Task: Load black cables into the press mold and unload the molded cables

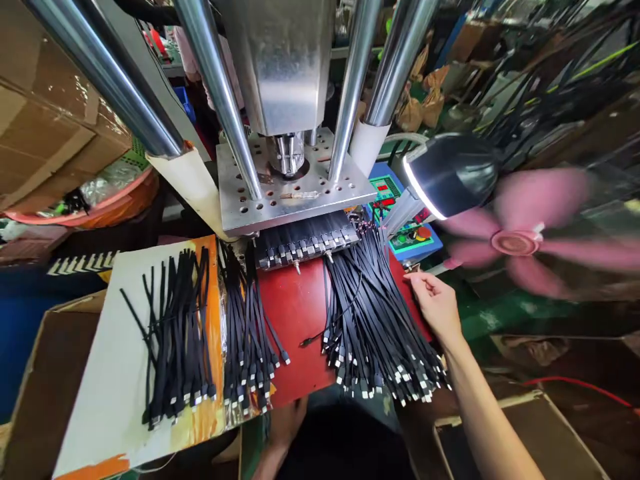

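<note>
My right hand (435, 301) is closed at the right edge of the red work surface (297, 303); its fingertips pinch together, and what they hold, if anything, is too small to make out. Beside it spreads a large bundle of short black USB cables (365, 300) with silver plugs toward me. My left hand (290, 419) is low at the front edge, its fingers hidden beneath the surface. A black fixture (305, 241) under the press plate (300, 200) carries a row of silver connectors. Two more cable bunches lie left, one on the red surface's side (247, 320), another on a white board (117, 347).
Steel columns (220, 93) of the press rise in front of me. A lamp (450, 175) and a spinning pink fan (517, 241) stand right, near a blue control box (413, 247). Cardboard boxes (60, 360) flank the left; an open carton (525, 427) sits lower right.
</note>
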Motion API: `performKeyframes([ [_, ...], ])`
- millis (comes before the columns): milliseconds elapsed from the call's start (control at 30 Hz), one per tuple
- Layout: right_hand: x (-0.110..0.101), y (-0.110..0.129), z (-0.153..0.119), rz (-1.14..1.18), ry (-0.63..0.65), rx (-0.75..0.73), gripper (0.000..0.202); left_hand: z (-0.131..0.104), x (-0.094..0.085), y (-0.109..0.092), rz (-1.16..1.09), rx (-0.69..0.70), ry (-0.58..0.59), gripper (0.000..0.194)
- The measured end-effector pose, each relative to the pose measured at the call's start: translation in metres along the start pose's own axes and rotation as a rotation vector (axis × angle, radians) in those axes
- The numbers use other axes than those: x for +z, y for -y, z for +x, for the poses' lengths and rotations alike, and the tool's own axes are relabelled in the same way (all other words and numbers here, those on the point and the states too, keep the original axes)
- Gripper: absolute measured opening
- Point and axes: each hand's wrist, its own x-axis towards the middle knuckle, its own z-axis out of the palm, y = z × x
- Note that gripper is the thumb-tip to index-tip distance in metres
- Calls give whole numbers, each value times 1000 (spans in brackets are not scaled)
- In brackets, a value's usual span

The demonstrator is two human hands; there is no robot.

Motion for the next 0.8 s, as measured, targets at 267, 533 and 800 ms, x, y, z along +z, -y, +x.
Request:
performKeyframes([
  [267,2,-5,-1,-2,-2,-3,36,21,-141,-117,-286,368,569,17],
  [533,6,0,-1,54,-16,-56,35,111,-161,-137,9,216,114,24],
  [800,8,1,1,55,-1,-84,35,111,-153,-136,-202,17,302,27],
])
